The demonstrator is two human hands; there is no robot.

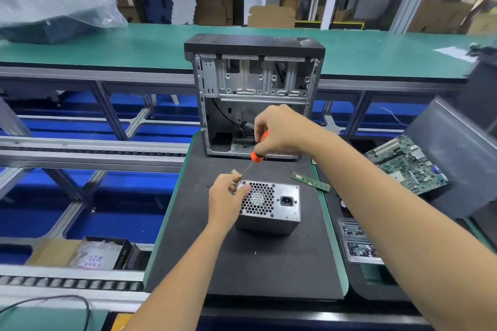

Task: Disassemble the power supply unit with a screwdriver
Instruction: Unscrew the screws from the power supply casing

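Observation:
A grey metal power supply unit [274, 209] stands on the black mat [242, 263], its honeycomb fan grille and power socket facing up. My left hand [226, 199] grips its upper left corner, thumb on the top face. My right hand [279, 131] holds an orange-handled screwdriver [258, 154] above and behind the unit. The thin shaft slants down to the left, and its tip reaches the unit's far left corner beside my left fingers.
An open, emptied computer case [255, 94] stands upright behind the unit. A green memory stick [309, 181] lies on the mat to the right. A motherboard [408, 164] and a tray of small parts [357, 244] sit further right. Conveyor rails run along the left.

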